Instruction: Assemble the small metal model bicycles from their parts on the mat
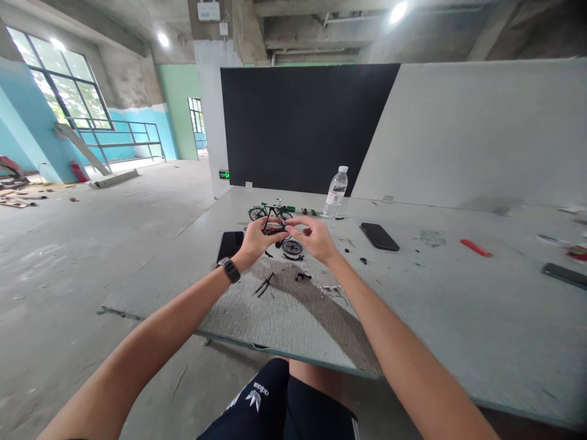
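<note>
My left hand (pixel 257 239), with a black watch on its wrist, and my right hand (pixel 315 237) meet above the grey table (pixel 458 305). Both pinch a small black model bicycle frame (pixel 274 228) between their fingertips. A loose little spoked wheel (pixel 292 247) lies on the table just under my hands. A finished green model bicycle (pixel 270 212) stands upright right behind them. Small black parts, a fork (pixel 265 285) and a bracket (pixel 302 277), lie on the table nearer to me.
A black phone (pixel 229 245) lies by my left wrist, another phone (pixel 379 236) to the right. A clear water bottle (pixel 336 192) stands at the back. A red tool (pixel 476 247) and a third phone (pixel 565 275) lie far right. Tiny screws are scattered about.
</note>
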The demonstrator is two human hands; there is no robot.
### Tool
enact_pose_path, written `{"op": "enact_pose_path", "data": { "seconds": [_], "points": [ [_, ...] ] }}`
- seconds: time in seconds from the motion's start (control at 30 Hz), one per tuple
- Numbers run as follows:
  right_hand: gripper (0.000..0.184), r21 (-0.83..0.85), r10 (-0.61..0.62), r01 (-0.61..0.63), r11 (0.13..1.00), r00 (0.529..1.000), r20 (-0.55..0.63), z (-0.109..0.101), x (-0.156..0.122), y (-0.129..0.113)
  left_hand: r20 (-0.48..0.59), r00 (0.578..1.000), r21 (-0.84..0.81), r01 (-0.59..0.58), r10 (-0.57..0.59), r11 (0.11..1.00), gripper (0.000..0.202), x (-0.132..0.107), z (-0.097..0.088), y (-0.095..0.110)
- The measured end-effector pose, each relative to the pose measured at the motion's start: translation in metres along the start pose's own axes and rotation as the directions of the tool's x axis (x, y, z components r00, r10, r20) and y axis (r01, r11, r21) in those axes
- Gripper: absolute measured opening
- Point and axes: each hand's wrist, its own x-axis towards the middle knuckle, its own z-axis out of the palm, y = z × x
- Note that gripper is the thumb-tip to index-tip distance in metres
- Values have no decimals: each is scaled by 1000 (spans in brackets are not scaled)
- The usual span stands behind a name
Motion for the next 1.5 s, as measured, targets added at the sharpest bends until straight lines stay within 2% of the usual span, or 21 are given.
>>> {"op": "enact_pose_path", "data": {
  "seconds": [0.23, 0.37, 0.53, 0.8, 0.9, 1.0, 1.07, 1.2, 1.33, 1.37, 1.4, 1.43, 1.5],
  "points": [
    [35, 83, 25, -38, 996, 987, 156, -2, 1, 11, 57, 998, 38, -24, 22, 999, 64, 1, -4, -2],
    [37, 49, 5, -12, 999, 990, 140, -2, 1, 11, 65, 998, 45, -18, 16, 999, 66, 1, -5, -6],
    [38, 1, -21, 21, 1000, 994, 108, 0, 1, 13, 76, 996, -30, 41, -39, 999, 69, 0, -3, -10],
    [38, 4, 25, -26, 1000, 995, 100, 0, 2, 19, 171, 984, -24, 61, -56, 998, 38, 1, -4, -7],
    [37, -1, 35, -35, 999, 993, 113, -1, 1, 16, 225, 965, -78, 158, -137, 984, 38, 1, -4, -4],
    [36, -39, 40, -36, 999, 992, 117, -2, 1, 15, 246, 945, -62, 236, -214, 970, 39, 2, -2, 1],
    [35, -44, 47, -43, 998, 992, 113, -1, 1, 15, 253, 941, -22, 239, -226, 971, 39, 4, -2, 4],
    [34, -32, 64, -60, 998, 989, 132, -3, 2, 11, 289, 941, 51, 167, -174, 985, 37, 7, -4, 7],
    [38, -175, 34, -2, 985, 983, 181, -20, 5, -5, 257, 953, 12, 164, -161, 986, 37, 4, -8, 2],
    [38, -216, 31, 4, 976, 987, 158, -26, 5, -10, 235, 956, 8, 177, -173, 984, 38, 3, -10, 1],
    [35, -241, 35, 7, 971, 985, 171, -32, 5, -14, 213, 959, 10, 187, -184, 982, 39, 3, -11, -1],
    [31, -261, 55, 9, 965, 970, 238, -37, 4, -18, 195, 962, 15, 191, -190, 982, 40, 2, -12, -2],
    [23, -311, 144, -2, 950, 890, 432, -43, -1, -21, 177, 966, 27, 187, -189, 982, 40, 2, -15, -3]
  ]
}}
